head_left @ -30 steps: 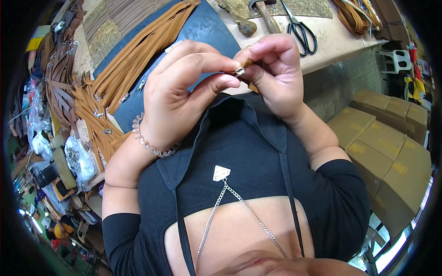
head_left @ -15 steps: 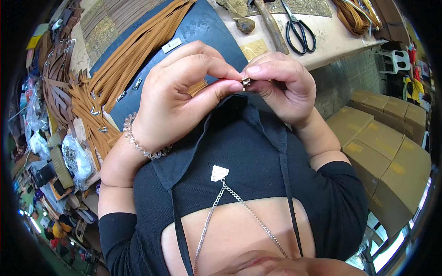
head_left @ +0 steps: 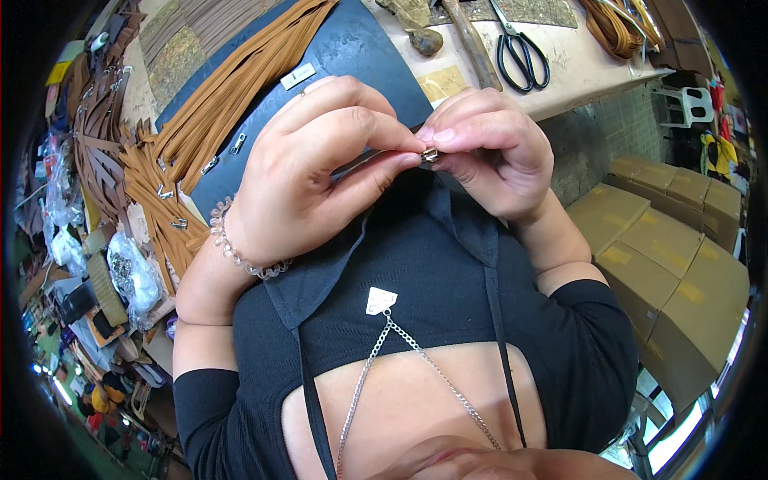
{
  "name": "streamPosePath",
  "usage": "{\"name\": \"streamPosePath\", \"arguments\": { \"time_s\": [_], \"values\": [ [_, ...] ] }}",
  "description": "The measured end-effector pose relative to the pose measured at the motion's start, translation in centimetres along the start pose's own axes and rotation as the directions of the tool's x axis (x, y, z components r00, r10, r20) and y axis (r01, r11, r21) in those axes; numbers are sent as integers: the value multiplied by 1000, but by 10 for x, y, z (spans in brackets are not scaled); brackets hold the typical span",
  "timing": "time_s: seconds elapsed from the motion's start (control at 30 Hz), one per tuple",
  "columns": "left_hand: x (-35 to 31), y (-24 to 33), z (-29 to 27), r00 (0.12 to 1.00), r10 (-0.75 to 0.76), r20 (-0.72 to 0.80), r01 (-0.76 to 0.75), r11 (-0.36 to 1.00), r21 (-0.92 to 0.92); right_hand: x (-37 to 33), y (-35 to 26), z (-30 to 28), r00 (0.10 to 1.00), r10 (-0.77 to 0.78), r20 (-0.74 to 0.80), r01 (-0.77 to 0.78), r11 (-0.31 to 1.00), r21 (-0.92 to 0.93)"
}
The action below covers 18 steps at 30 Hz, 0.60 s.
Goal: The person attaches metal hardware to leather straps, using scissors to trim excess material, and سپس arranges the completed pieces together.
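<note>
A small shiny metal fitting (head_left: 430,155) is pinched between both my hands, in front of my chest. My left hand (head_left: 316,156), wearing a clear beaded bracelet (head_left: 232,248), has thumb and index finger closed on its left side. From the right, my right hand (head_left: 500,152) grips it with thumb and fingertips. Fingers cover most of the piece, so its exact kind is unclear. Beyond my left hand, a bundle of long tan strips (head_left: 248,72) lies across a dark blue board (head_left: 352,48). Two loose metal fittings (head_left: 238,144) rest on the board beside the strips.
A wooden-handled tool (head_left: 472,48) and black-handled scissors (head_left: 522,64) lie on the bench at the far side. Brown straps (head_left: 100,144) and a plastic bag (head_left: 134,276) of small parts crowd the left. Cardboard boxes (head_left: 640,248) stand at right, near a white stool (head_left: 688,106).
Both hands have shifted slightly, and the metal fitting sits a little lower and has turned between my fingertips. My left fingers have rolled a bit. Both hands still hold it.
</note>
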<state>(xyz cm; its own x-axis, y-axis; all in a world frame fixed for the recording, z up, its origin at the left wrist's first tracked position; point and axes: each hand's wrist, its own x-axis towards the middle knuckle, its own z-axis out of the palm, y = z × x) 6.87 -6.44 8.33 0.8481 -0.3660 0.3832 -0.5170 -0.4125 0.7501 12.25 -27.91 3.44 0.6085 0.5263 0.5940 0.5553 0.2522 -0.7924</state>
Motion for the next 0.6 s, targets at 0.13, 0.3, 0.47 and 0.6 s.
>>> {"name": "streamPosePath", "arguments": {
  "time_s": [0.13, 0.3, 0.47, 0.6],
  "values": [
    [-4, -2, 2, 998, -58, 18, 59, 996, -62, 7, -7, -7, 995, 35, 93, -33, 999, -23],
    [-7, -9, 3, 982, -182, 47, 188, 944, -271, 13, -14, -5, 986, 111, 125, -107, 993, -39],
    [-8, -11, 4, 986, -164, 10, 158, 935, -318, 15, -15, -2, 980, 171, 105, -178, 982, 59],
    [-10, -13, 7, 979, -205, -12, 183, 899, -398, 16, -16, -3, 957, 273, 94, -286, 940, 185]
  ]
}}
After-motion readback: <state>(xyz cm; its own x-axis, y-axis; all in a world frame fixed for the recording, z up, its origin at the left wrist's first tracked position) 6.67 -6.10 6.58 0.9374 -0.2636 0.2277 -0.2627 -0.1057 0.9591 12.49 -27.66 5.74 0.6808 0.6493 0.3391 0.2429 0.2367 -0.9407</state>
